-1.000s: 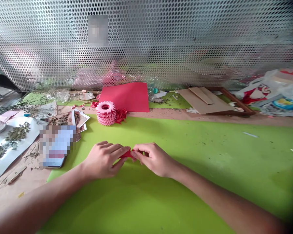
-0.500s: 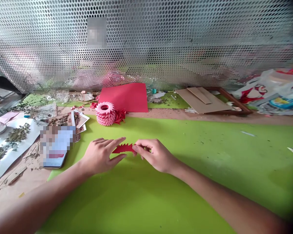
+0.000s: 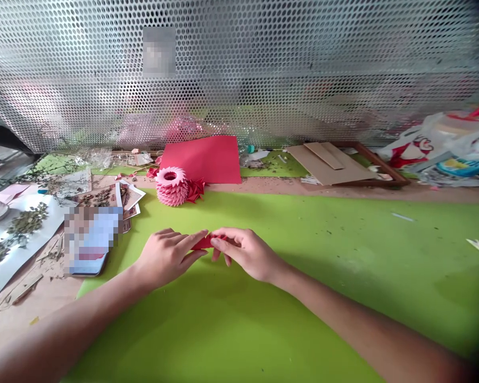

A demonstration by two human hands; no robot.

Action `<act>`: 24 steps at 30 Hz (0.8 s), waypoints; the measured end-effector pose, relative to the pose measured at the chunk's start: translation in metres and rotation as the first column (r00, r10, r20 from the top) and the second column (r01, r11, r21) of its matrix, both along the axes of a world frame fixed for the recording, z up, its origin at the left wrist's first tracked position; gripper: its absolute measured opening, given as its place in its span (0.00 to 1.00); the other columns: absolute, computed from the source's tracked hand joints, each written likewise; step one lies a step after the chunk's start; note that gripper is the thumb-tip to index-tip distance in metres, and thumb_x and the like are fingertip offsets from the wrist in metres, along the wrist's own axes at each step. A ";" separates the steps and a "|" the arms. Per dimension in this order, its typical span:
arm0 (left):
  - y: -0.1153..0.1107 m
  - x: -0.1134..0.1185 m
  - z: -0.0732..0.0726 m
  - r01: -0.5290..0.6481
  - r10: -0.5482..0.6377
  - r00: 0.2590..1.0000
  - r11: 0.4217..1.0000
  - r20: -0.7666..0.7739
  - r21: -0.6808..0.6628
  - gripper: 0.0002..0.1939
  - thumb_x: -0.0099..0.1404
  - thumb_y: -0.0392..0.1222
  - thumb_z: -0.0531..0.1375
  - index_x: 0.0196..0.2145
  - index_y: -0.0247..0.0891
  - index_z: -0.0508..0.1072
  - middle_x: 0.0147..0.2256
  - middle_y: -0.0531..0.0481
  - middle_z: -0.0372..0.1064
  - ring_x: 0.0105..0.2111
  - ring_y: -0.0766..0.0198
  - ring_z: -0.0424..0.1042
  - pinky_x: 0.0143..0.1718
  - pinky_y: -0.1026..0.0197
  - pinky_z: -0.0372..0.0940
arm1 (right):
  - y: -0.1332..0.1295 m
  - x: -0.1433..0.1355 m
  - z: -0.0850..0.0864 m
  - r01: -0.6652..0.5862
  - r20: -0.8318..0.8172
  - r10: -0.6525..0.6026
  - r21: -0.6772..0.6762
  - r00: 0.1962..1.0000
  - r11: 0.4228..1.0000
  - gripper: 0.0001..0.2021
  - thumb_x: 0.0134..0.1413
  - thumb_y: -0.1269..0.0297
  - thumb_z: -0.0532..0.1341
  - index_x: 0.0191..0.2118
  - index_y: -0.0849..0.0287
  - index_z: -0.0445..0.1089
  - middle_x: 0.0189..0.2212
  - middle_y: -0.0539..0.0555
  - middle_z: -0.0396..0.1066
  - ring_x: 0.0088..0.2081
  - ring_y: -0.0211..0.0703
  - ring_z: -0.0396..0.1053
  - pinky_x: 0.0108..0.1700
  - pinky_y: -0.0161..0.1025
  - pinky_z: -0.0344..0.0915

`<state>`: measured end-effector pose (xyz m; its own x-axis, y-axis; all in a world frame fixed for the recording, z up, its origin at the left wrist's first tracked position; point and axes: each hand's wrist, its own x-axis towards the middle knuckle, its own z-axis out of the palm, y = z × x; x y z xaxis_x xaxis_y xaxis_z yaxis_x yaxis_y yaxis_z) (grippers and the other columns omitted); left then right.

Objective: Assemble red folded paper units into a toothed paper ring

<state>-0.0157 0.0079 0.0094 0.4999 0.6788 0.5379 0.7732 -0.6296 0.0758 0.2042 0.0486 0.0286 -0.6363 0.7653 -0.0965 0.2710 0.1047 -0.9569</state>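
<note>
A bright green smooth mat (image 3: 343, 266) covered most of the table before a perforated silvery metal screen (image 3: 263, 64). Above the mat's middle, the left hand (image 3: 165, 258) and right hand (image 3: 247, 252) pinched a small red folded-paper strip (image 3: 202, 243). Cardboard pieces (image 3: 331, 162) lay beyond the far edge; bare mat spread right of the hands.

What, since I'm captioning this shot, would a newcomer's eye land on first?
Probably the red folded-paper strip between the left hand and right hand, vivid over the green mat. Beyond it, left of centre, stands the pink ring of layered paper points, with a plain red sheet behind. A perforated metal panel spans the background.
</note>
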 end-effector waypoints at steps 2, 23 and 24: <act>-0.001 0.001 0.000 0.004 -0.004 1.000 1.000 0.002 0.000 0.17 0.73 0.47 0.56 0.51 0.36 0.75 0.30 0.49 0.81 0.24 0.64 0.77 0.29 0.64 0.67 | -0.001 -0.002 0.000 -0.003 -0.003 0.003 -0.015 1.000 1.000 0.21 0.63 0.47 0.58 0.40 0.64 0.75 0.28 0.54 0.77 0.24 0.37 0.67 0.28 0.34 0.65; 0.000 0.002 0.004 -0.103 0.099 0.991 0.994 0.091 0.040 0.12 0.69 0.46 0.61 0.46 0.40 0.78 0.30 0.52 0.81 0.22 0.64 0.76 0.28 0.62 0.65 | 0.013 0.007 0.001 -0.013 -0.028 0.011 -0.058 1.000 0.998 0.22 0.63 0.45 0.56 0.33 0.62 0.71 0.28 0.54 0.77 0.24 0.37 0.68 0.33 0.37 0.66; 0.000 0.002 0.003 -0.102 0.099 0.990 0.994 0.097 0.034 0.12 0.68 0.47 0.61 0.46 0.40 0.78 0.31 0.53 0.81 0.23 0.64 0.76 0.27 0.62 0.65 | 0.013 0.007 0.000 -0.013 -0.004 0.013 -0.027 1.000 1.000 0.22 0.63 0.45 0.56 0.33 0.61 0.71 0.28 0.54 0.76 0.25 0.38 0.68 0.33 0.37 0.66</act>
<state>-0.0132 0.0077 0.0126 0.3755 0.7008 0.6065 0.8232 -0.5529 0.1292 0.2113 0.0612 0.0287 -0.6469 0.7540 -0.1143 0.2657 0.0823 -0.9605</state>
